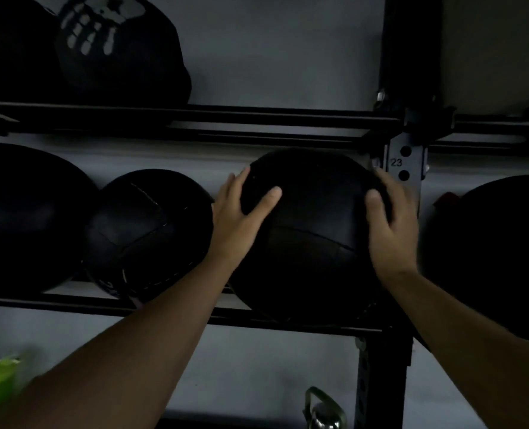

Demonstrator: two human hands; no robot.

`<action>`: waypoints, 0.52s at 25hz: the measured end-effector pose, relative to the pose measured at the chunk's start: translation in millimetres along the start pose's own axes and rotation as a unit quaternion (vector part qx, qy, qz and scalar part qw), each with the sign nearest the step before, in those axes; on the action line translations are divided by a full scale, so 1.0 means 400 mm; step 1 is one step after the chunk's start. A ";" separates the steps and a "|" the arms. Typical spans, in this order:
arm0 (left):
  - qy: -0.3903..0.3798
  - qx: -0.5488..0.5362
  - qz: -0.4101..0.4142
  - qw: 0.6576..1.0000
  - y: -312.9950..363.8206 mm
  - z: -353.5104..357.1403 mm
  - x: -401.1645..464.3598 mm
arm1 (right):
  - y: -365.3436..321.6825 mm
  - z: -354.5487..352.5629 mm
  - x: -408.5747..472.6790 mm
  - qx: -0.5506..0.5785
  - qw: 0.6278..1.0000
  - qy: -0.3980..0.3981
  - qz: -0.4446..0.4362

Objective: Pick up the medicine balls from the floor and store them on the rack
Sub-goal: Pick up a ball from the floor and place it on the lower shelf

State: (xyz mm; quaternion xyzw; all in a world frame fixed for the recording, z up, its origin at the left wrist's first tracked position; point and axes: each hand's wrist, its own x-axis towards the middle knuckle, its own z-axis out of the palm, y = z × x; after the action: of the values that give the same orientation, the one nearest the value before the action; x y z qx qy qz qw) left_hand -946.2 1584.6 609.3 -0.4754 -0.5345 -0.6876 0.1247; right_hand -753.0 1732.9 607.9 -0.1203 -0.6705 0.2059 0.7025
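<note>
Sitting on the black rack (257, 318) middle shelf, the round medicine ball (311, 239) has no real long axis; it's squeezed between left hand (241, 216) and right hand (391, 224), fingers spread flat on its sides.

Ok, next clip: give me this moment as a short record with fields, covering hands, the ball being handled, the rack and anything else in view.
left hand: flat on the ball's left side
right hand: flat on its right side
held ball: black, at the middle shelf, beside the upright post
neighbour ball: left of it, same shelf
upper shelf: ball with white print
below: kettlebell
</note>
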 end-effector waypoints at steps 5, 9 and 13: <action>0.052 -0.047 -0.053 0.996 -0.092 0.032 0.119 | 0.037 0.099 0.089 -0.119 0.987 -0.091 -0.065; 0.061 -0.042 -0.046 0.996 -0.099 0.044 0.127 | 0.041 0.106 0.093 -0.116 0.988 -0.084 -0.060; 0.015 -0.014 -0.047 0.999 -0.071 0.021 0.098 | 0.032 0.090 0.078 -0.126 0.986 -0.102 -0.049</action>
State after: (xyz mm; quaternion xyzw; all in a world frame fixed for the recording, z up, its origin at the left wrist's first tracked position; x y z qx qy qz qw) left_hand -981.6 1616.3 622.6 -0.4409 -0.5445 -0.7074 0.0932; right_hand -789.8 1754.4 632.6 -0.1533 -0.7643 0.0960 0.6189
